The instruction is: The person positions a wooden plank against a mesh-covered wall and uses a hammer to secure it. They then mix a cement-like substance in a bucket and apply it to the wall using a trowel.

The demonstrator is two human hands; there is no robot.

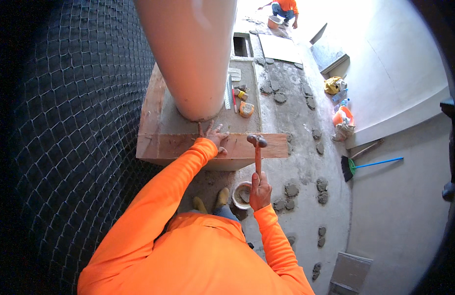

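My left hand point(215, 136) lies with fingers spread on a wooden plank point(178, 144), close to the foot of a thick round column point(195, 54). The plank sits along the near edge of a raised grey ledge. In my right hand point(260, 191), the fingers are wrapped round the wooden handle of a hammer point(258, 157). Its dark, rounded head is over the right part of the plank; whether it touches the wood I cannot tell. Beyond the plank, a tape measure point(246, 109), a red pencil-like stick point(234, 101) and a perforated metal strip point(227, 96) lie on the ledge.
Wire netting point(85, 123) rises on the left. A round bucket point(242, 195) stands by my boots. Several mortar lumps point(291, 190) dot the floor. A broom point(349, 168) and an orange bucket point(343, 116) are along the right wall. Another person point(285, 7) crouches far off.
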